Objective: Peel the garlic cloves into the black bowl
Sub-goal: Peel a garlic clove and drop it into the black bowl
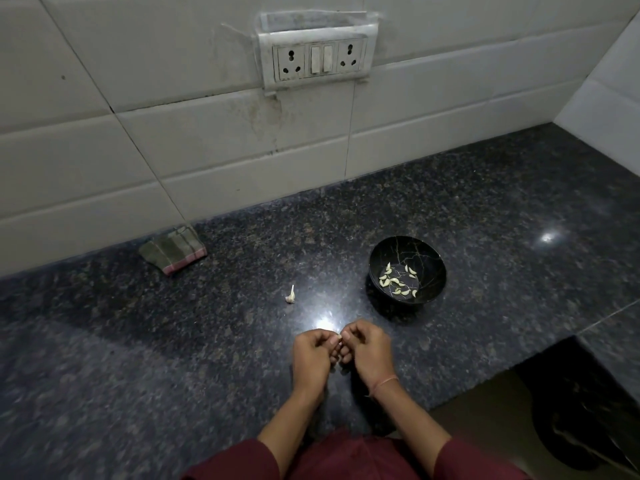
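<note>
A black bowl (429,258) with gold veins stands on the dark granite counter (173,341), right of centre, with several peeled garlic cloves (394,282) lying in it. My left hand (311,358) and my right hand (369,351) are together above the counter in front of the bowl, fingers curled, pinching a small garlic clove (339,337) between their fingertips; most of it is hidden. A bit of garlic bulb with a stalk (291,295) lies alone on the counter, left of the bowl.
A folded checked cloth (173,251) lies against the tiled wall at the back left. A socket and switch plate (318,60) is on the wall above. The counter ends in a cut-out (519,410) at the front right.
</note>
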